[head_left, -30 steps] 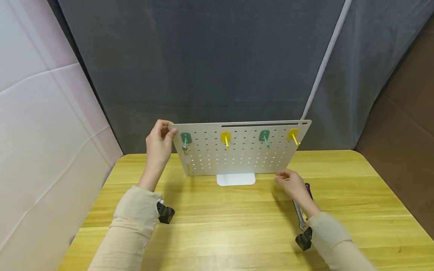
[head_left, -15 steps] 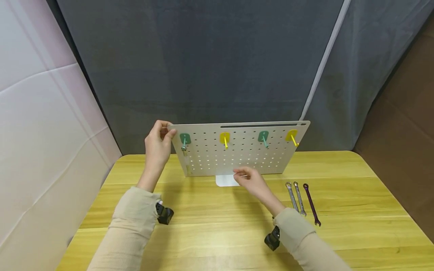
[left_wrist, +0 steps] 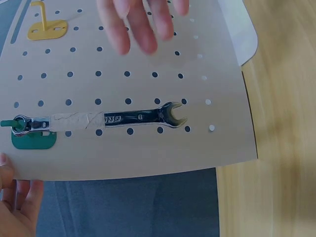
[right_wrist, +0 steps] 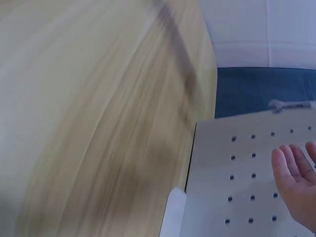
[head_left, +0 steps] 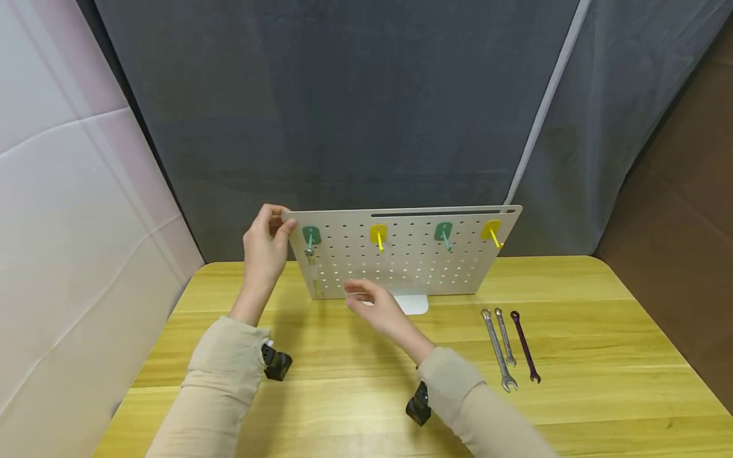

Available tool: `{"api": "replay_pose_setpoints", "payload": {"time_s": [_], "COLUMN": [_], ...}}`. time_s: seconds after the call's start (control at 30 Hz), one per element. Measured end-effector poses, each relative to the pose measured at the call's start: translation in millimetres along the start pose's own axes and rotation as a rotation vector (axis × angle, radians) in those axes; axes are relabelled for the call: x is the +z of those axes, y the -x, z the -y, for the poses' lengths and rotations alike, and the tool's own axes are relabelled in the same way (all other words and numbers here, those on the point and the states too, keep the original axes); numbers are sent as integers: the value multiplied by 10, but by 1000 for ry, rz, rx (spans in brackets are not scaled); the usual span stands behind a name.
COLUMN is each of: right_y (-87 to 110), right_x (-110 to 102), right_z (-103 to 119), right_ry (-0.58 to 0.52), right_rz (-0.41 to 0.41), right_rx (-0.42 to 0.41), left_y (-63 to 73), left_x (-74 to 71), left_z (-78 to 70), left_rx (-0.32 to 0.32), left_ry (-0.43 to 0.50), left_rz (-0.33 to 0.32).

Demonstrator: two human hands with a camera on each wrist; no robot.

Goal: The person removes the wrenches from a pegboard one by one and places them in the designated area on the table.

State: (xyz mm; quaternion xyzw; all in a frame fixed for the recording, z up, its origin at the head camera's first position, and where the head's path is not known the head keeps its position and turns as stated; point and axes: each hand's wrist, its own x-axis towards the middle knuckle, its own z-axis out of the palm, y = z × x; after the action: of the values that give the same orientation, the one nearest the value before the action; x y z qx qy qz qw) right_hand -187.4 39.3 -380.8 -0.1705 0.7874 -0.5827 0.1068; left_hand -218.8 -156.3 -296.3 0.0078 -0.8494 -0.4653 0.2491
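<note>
A white pegboard (head_left: 401, 273) stands upright on the table, and my left hand (head_left: 265, 248) pinches its upper left corner between thumb and fingers. Two green and two yellow hooks run along its upper part. From the leftmost green hook (left_wrist: 33, 141) hangs a silver combination wrench (left_wrist: 136, 118), its ring end over the peg and its open end pointing down. My right hand (head_left: 375, 306) hovers in front of the board's lower part, right of that wrench, fingers loosely extended and holding nothing. In the right wrist view the same hand (right_wrist: 297, 190) appears beside the perforated face.
On the table to the right lie a long silver wrench (head_left: 497, 348), a shorter silver wrench (head_left: 505, 338) and a purple wrench (head_left: 525, 348). The board's white foot (head_left: 413, 305) sticks out toward me. A dark curtain (head_left: 366, 114) hangs behind the wooden table (head_left: 343, 407).
My right hand has moved left from the board's lower right corner, across its foot, toward the hanging wrench. The three wrenches on the table are now uncovered. My left hand stays on the corner.
</note>
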Motion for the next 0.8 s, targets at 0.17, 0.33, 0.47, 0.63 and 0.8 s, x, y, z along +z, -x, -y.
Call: {"api": "replay_pose_setpoints", "payload": {"time_s": [0.17,0.33,0.47,0.63,0.8], "right_y": [-52,-74,-99,-140,-163], "right_x": [123,219,277,340,385], "right_z": [20,6,9,-6,-16], "right_ry": [-36,-72,-109,-141,-155], "right_rz": [37,70,67,65,79], "right_rx": [-7,15,14,-16,-34], "left_y": [-1,2,5,3,2], "left_x": [0,-3,-6,-6,-1], "left_z": [1,2,6,10,10], "left_rx": [-2,3,6,6,4], "left_ry": [-1,-1,-1,2,3], "left_rz": [6,5,3,2,4]}}
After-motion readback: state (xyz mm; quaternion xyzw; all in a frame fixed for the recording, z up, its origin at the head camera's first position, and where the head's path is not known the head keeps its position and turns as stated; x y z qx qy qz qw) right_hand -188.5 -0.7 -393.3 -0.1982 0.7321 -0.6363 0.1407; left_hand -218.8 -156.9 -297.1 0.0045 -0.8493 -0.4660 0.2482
